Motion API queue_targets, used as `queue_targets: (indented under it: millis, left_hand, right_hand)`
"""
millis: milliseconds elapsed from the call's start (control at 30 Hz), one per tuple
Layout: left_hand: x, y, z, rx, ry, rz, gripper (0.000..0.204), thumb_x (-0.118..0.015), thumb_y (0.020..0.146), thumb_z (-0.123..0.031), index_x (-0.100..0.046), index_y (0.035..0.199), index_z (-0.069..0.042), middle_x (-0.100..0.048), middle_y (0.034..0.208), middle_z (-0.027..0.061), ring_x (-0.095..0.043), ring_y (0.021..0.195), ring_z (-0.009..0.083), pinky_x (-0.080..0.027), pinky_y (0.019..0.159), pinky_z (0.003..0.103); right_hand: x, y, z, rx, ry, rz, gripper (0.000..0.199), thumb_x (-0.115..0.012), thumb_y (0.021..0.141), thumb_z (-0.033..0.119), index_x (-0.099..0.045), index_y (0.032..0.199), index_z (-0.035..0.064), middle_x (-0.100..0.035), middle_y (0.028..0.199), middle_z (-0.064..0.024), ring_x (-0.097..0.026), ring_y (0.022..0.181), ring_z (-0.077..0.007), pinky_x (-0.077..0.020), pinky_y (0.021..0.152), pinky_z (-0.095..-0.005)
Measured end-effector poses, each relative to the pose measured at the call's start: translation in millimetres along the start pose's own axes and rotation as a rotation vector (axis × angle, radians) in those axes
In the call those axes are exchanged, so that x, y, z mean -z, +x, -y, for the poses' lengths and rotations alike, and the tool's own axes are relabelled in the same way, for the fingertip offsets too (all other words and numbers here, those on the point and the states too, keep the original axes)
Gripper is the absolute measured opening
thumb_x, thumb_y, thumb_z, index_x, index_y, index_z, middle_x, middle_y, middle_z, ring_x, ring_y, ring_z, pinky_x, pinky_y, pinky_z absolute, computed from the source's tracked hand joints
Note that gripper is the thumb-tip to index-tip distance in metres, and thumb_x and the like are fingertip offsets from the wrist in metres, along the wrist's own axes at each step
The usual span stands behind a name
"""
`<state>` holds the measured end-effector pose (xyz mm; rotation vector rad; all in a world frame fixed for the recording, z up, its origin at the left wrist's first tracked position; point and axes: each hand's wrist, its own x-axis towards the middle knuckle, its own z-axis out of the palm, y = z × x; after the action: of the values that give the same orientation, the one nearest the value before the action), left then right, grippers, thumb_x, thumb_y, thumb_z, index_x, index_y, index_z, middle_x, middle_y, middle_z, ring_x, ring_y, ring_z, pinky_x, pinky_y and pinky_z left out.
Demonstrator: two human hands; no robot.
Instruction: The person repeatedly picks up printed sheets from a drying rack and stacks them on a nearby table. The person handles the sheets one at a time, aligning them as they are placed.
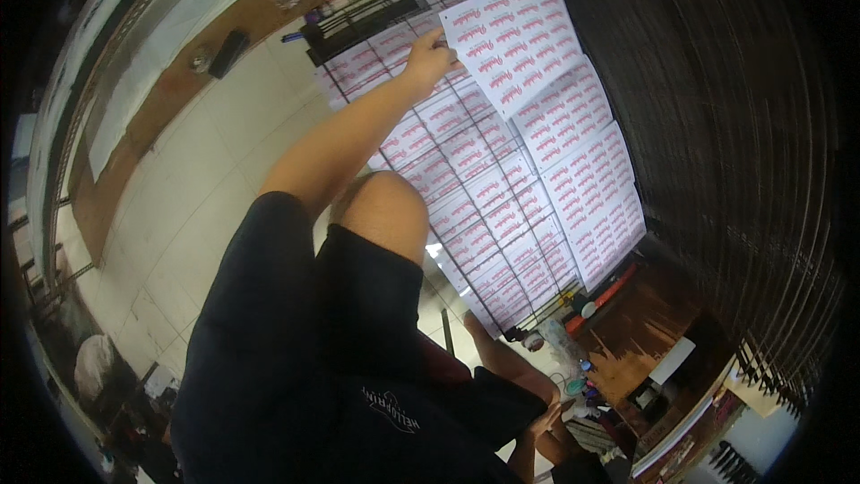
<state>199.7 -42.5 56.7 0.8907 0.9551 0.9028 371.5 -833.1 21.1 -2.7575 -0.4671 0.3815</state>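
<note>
I see the left hand [428, 58] pinching the left edge of a printed sheet [515, 40] — the sheet spreads to the right of the fingers, over other sheets on the wire rack [466, 206]. The right hand [477, 327] touches the rack's lower edge — its grip I cannot tell.

I see my own black short-sleeved shirt [296, 350] with a small white printed mark near the hem, dark shorts [376, 287], bare forearms and one bare knee.
</note>
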Motion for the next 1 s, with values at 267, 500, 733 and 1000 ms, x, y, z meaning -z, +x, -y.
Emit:
queue_targets:
  millis: [267, 500, 733, 1000]
  left_hand:
    - [-28.3, 103.9, 61.7, -0.095, 0.054, -0.214, 0.043, -0.046, 0.075, 0.008, -0.055, 0.116, -0.002, -0.062, 0.088, 0.0133, -0.062, 0.077, 0.019, -0.051, 0.061, 0.028]
    - [-11.3, 153.7, 105.8, -0.149, 0.343, -0.341, 0.04, -0.055, 0.071, -0.004, -0.062, 0.11, -0.006, -0.066, 0.083, 0.0149, -0.063, 0.07, 0.0217, -0.05, 0.062, 0.032]
    - [-1.3, 176.1, 144.4, -0.163, 0.486, -0.437, 0.04, -0.055, 0.075, -0.005, -0.058, 0.114, -0.003, -0.065, 0.089, 0.0152, -0.064, 0.074, 0.0201, -0.05, 0.065, 0.029]
    - [-14.7, 171.2, 149.2, -0.184, 0.389, -0.396, 0.035, -0.053, 0.074, -0.006, -0.061, 0.108, -0.001, -0.065, 0.082, 0.0139, -0.062, 0.074, 0.0211, -0.049, 0.07, 0.029]
  right_hand:
    - [-2.7, 0.6, -31.3, 0.006, 0.07, -0.018, 0.064, -0.047, 0.09, 0.038, -0.019, 0.141, 0.0102, -0.024, 0.142, -0.0217, -0.028, 0.129, -0.0377, -0.0324, 0.103, -0.0455]
    - [6.8, -0.4, 8.2, 0.06, -0.009, -0.051, 0.062, -0.044, 0.091, 0.041, -0.021, 0.141, 0.0117, -0.023, 0.142, -0.0213, -0.028, 0.129, -0.0366, -0.0315, 0.103, -0.0457]
    - [24.3, 10.0, 41.5, 0.604, -0.349, -0.108, 0.06, -0.041, 0.092, 0.043, -0.022, 0.141, 0.0131, -0.022, 0.142, -0.0209, -0.027, 0.129, -0.0355, -0.0306, 0.104, -0.046]
    - [28.1, 3.9, 47.7, 0.221, -0.139, -0.065, 0.059, -0.039, 0.093, 0.044, -0.022, 0.141, 0.0139, -0.021, 0.142, -0.0205, -0.026, 0.129, -0.0354, -0.0305, 0.104, -0.0463]
